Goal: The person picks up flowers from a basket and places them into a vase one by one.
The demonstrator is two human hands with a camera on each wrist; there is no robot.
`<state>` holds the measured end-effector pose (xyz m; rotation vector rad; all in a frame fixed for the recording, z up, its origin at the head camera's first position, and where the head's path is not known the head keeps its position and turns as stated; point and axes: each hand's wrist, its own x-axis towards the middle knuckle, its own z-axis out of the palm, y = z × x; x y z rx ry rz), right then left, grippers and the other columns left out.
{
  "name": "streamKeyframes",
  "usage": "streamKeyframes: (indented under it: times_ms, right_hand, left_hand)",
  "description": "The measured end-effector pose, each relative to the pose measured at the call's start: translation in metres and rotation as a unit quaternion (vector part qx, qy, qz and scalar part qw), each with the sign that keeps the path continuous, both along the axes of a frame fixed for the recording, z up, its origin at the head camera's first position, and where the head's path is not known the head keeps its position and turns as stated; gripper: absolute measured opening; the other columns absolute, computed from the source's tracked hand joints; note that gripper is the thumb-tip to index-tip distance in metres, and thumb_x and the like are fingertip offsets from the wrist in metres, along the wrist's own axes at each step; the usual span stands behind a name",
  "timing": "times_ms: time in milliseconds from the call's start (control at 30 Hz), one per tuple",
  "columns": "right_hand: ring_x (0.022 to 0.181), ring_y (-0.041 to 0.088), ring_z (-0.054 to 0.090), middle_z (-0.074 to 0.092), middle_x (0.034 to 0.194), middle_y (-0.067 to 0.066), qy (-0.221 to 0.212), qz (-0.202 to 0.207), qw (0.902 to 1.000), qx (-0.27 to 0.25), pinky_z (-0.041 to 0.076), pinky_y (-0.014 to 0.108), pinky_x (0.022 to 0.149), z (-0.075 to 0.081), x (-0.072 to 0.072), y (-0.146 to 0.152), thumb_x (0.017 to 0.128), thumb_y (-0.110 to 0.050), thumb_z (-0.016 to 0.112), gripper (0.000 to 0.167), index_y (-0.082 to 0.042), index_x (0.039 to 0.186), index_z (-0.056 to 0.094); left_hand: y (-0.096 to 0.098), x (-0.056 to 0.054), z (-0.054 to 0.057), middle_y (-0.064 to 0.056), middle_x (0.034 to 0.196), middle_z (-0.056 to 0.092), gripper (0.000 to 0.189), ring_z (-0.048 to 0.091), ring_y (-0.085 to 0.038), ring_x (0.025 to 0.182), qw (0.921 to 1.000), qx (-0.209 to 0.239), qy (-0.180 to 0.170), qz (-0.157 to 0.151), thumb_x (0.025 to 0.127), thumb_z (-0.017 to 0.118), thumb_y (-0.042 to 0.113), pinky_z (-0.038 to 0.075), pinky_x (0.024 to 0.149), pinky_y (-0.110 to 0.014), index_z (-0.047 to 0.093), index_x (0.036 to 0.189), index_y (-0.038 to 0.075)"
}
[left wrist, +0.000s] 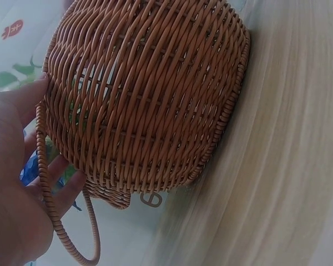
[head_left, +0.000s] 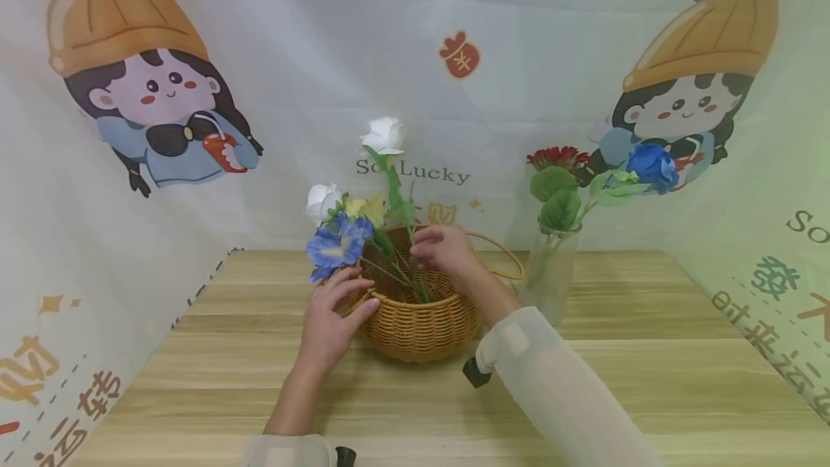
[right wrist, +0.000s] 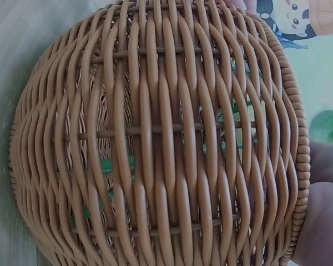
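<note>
I have the round wicker basket (head_left: 418, 326) on the wooden table (head_left: 227, 380), about the middle of the head view, with its thin loop handle (head_left: 502, 248) out to the right. In it stand the stems of four artificial flowers: a taller white rose (head_left: 384, 137), nearly upright, and a lower white rose (head_left: 322, 202), a yellow flower (head_left: 367, 209) and a ruffled blue flower (head_left: 338, 245) with a yellow centre, all three leaning out over the left side of the rim. From the right wrist I see bits of green stem (right wrist: 116, 164) through the weave (the wicker fills most of that view, so I can't follow any one stem to the bottom).

The right hand (head_left: 449, 252) reaches over the back right of the rim and pinches the taller rose's stem between thumb and fingers. The left hand (head_left: 332, 319) is relaxed, fingers loosely spread, thumb resting on the rim and fingertips just under the blue flower; in the left wrist view I get its thumb and fingertips touching the wicker.

Behind the basket and to its right, I have a clear glass vase (head_left: 551, 287), upright, holding a red flower (head_left: 559, 158), a blue rose (head_left: 651, 166) leaning right, and broad green leaves (head_left: 559, 197) at its mouth.
</note>
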<state>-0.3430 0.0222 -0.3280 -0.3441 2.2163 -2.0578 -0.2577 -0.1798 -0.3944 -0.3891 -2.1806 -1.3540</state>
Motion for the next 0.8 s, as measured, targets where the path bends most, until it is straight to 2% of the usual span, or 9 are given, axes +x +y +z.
streamKeyframes:
  times_ms: [133, 233, 467, 600, 800]
  right_hand:
    - [0.091, 0.029, 0.067, 0.066, 0.1, 0.016, 0.01, -0.015, 0.9998, -0.01, 0.057, 0.036, 0.08, 0.0, 0.0, 0.001, 0.088, 0.003, 0.067, 0.024, 0.009, 0.112, 0.063]
    - [0.096, 0.034, 0.066, 0.067, 0.101, 0.018, 0.015, -0.02, 0.9994, -0.023, 0.057, 0.034, 0.08, 0.0, 0.0, 0.001, 0.088, 0.005, 0.067, 0.022, 0.008, 0.109, 0.063]
    - [0.09, 0.032, 0.066, 0.065, 0.097, 0.017, 0.051, -0.042, 0.9972, -0.036, 0.058, 0.034, 0.078, 0.001, 0.001, -0.001, 0.088, 0.005, 0.066, 0.023, 0.009, 0.11, 0.062]
    - [0.087, 0.031, 0.067, 0.067, 0.096, 0.017, 0.099, -0.066, 0.9928, -0.007, 0.058, 0.033, 0.076, 0.0, 0.004, 0.0, 0.088, 0.002, 0.068, 0.025, 0.009, 0.111, 0.063]
    - [0.083, 0.026, 0.066, 0.069, 0.094, 0.013, 0.166, -0.109, 0.9791, 0.04, 0.058, 0.032, 0.072, 0.002, 0.013, 0.002, 0.087, -0.003, 0.072, 0.022, 0.005, 0.106, 0.067]
  left_hand:
    - [0.0, 0.0, 0.001, -0.01, 0.132, 0.058, 0.028, 0.045, -0.03, 0.124, 1.0, -0.003, 0.001, 0.002, 0.082, 0.08, 0.018, 0.049, 0.097, -0.044, 0.073, 0.107, 0.008]
    - [0.0, 0.001, 0.001, -0.01, 0.132, 0.058, 0.027, 0.046, -0.031, 0.123, 1.0, -0.006, 0.004, 0.004, 0.082, 0.08, 0.018, 0.049, 0.096, -0.044, 0.074, 0.107, 0.009]
    - [-0.003, -0.001, 0.001, -0.008, 0.132, 0.059, 0.027, 0.046, -0.031, 0.123, 0.9996, -0.017, 0.016, 0.015, 0.081, 0.081, 0.018, 0.048, 0.097, -0.045, 0.074, 0.107, 0.012]
    - [-0.003, -0.001, 0.0, -0.007, 0.131, 0.06, 0.027, 0.047, -0.031, 0.123, 0.9994, -0.02, 0.021, 0.02, 0.081, 0.081, 0.018, 0.049, 0.096, -0.045, 0.074, 0.106, 0.012]
    - [-0.002, -0.001, 0.0, -0.008, 0.131, 0.06, 0.027, 0.047, -0.031, 0.124, 0.9994, -0.021, 0.018, 0.019, 0.08, 0.081, 0.018, 0.045, 0.1, -0.044, 0.074, 0.106, 0.011]
